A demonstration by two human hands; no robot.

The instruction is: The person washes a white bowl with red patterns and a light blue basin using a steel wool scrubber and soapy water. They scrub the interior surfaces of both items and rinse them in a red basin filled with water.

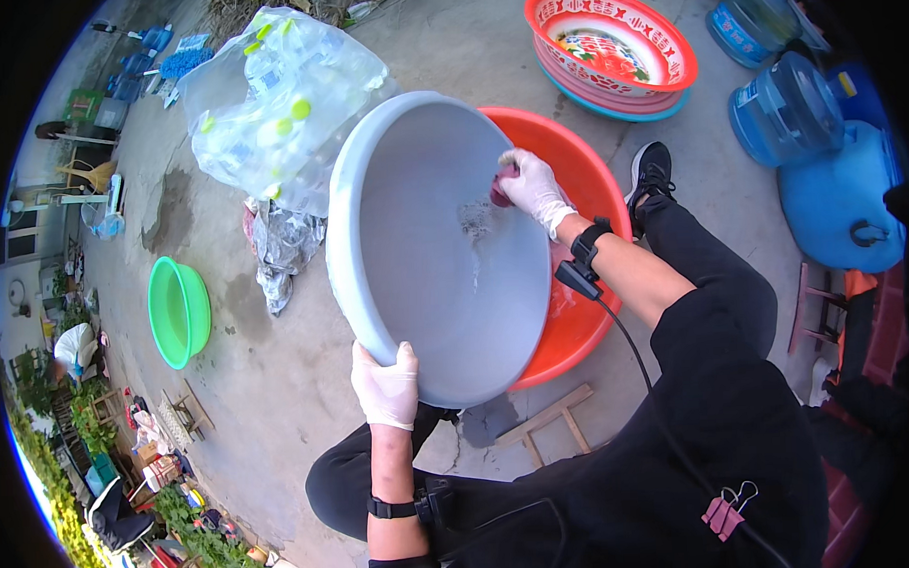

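A large grey-blue plastic basin (438, 254) is tilted over a red-orange basin (586, 279), which shows some water. My gloved left hand (387, 384) grips the grey basin's near rim, thumb on top. In my gloved right hand (534, 187) is a bunched dark red cloth (504, 186), held against the inner wall. Beside the cloth, a patch of grey grime or suds (476, 222) marks the surface, with a wet streak running from it.
A bag of plastic bottles (291, 109) lies beyond the grey basin. Stacked basins (683, 66) stand at upper right, near water jugs (786, 111) and a blue barrel (834, 195). A green basin (179, 312) is at left; a wooden stool (549, 423) is near my legs.
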